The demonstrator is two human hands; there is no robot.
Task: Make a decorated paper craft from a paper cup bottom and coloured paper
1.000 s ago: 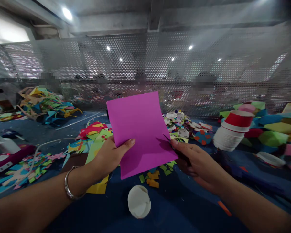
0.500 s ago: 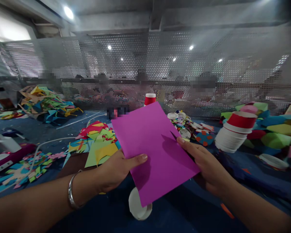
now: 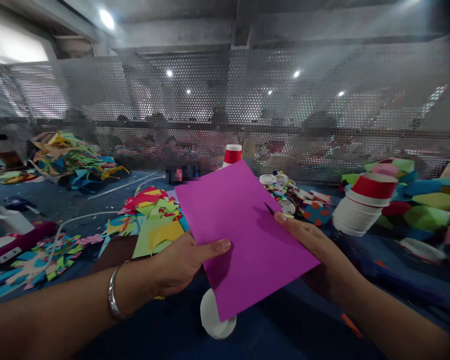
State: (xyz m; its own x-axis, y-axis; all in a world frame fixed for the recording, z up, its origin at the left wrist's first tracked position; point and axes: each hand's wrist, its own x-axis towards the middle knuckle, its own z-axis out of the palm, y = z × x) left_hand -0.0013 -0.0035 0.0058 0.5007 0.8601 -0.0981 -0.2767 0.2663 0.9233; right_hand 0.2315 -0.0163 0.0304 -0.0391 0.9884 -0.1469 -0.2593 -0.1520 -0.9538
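Head view, only one we have: we've got the purple sheet (image 3: pixel 247 240) up in front of us, centre, tilted, held over the blue table (image 3: pixel 281 330). Left hand (image 3: pixel 183 262) is closed on its left edge, thumb flat across the front face, fingers mostly hidden behind; silver bracelet (image 3: pixel 113 295) on that wrist. Right hand (image 3: pixel 318 247) is at the right edge, curled around a dark pointed tool (image 3: pixel 270 209) whose tip sticks out past the thumb, over the sheet; probably a scissor blade, but the hand and sheet hide the rest, so we can't swear to it. The sheet's bottom corner covers part of a round white cup (image 3: pixel 210 317) in our view. Left of the sheet we see loose coloured paper (image 3: pixel 159 235), a brown sheet (image 3: pixel 116 252) just beside it, small cut pieces (image 3: pixel 62 250), and a magenta power strip (image 3: pixel 22 242) with a white plug on top. Farther back left, a heap of paper offcuts (image 3: pixel 71 162). Behind the sheet: a red-and-white cup (image 3: pixel 233 154), partly hidden. To the right: white lids (image 3: pixel 279 181) in a pile, a leaning cup stack (image 3: pixel 354 215) with red near its top, faceted paper shapes (image 3: pixel 427 215) beyond.
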